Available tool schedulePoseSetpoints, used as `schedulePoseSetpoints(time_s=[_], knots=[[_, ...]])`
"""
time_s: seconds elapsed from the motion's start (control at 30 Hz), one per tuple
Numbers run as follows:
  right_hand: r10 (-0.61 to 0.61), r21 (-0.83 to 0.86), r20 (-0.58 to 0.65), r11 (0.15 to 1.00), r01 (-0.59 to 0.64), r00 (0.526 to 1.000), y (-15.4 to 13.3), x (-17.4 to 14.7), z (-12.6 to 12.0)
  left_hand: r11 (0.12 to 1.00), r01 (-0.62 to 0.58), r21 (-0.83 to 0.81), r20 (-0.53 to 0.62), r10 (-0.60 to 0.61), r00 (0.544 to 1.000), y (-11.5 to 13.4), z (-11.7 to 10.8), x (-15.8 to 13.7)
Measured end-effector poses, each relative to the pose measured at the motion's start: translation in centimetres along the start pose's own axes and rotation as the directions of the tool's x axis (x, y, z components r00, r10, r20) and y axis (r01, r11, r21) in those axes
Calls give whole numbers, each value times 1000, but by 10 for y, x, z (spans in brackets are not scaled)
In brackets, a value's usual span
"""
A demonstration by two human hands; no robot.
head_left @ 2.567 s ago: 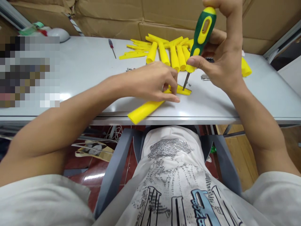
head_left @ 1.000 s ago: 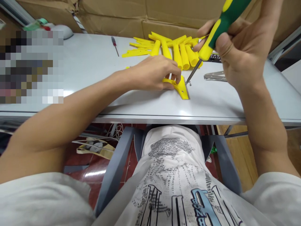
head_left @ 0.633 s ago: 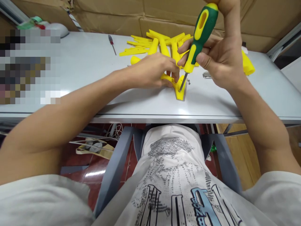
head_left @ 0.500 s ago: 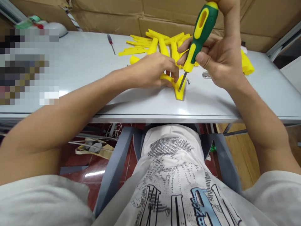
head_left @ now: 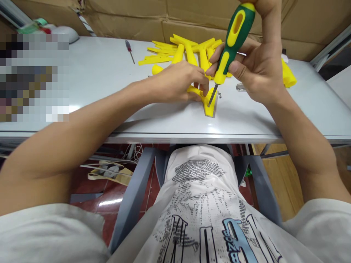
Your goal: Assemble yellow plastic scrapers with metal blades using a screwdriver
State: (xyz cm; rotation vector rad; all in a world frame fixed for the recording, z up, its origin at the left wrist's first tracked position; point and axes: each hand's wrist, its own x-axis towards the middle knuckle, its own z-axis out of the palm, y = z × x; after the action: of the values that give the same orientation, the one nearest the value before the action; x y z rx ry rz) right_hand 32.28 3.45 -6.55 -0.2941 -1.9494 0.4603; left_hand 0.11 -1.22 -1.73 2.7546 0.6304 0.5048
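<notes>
My right hand [head_left: 256, 65] is closed around a green and yellow screwdriver [head_left: 231, 44], with a finger over the top of its handle. The screwdriver leans to the right, and its tip meets a small screw near the front end of a yellow plastic part [head_left: 210, 110]. That part lies on the table close to the front edge. My left hand [head_left: 190, 78] grips the back of the same part between bent fingers and thumb, hiding much of it. A few small screws [head_left: 219, 95] lie just right of the part.
Behind my left hand several yellow plastic pieces [head_left: 178, 54] are piled. Another screwdriver [head_left: 129, 51] lies at the back left. A yellow tube-like piece [head_left: 288, 75] and small metal pieces [head_left: 240, 87] are on the right. Cardboard [head_left: 131, 22] lines the back of the white table [head_left: 95, 62].
Hardly anything differs. The screwdriver handle and my right hand have shifted very slightly; my left hand stays on the yellow part.
</notes>
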Motion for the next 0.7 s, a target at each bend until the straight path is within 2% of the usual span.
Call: schedulePoseSetpoints(time_s=[0.1,0.23,0.27,0.37,0.47,0.53,0.6,0.7], knots=[[-3,-13,-27,1000,2,1000,-15,3,11,1000,-24,-3,-14,24,1000,-4,1,-1],[-84,123,-66,988,92,994,-5,10,20,999,-19,34,-17,19,1000,-7,1,-2],[-56,160,-53,985,63,997,-2,11,19,999,-12,46,-14,13,1000,-6,1,-1],[180,231,48,955,-186,983,-12,13,15,998,4,56,-1,-4,1000,-1,-1,0],[310,322,187,877,-356,932,-47,13,17,999,7,40,25,-8,1000,6,-3,1],[414,384,178,806,-450,893,-70,14,23,1000,4,11,29,-5,1000,8,-3,1],[469,438,162,754,-489,868,-83,16,30,999,15,-43,15,-15,1000,6,-2,1],[468,503,136,727,-468,873,-84,22,38,993,41,-108,-2,-42,999,3,-1,0]])
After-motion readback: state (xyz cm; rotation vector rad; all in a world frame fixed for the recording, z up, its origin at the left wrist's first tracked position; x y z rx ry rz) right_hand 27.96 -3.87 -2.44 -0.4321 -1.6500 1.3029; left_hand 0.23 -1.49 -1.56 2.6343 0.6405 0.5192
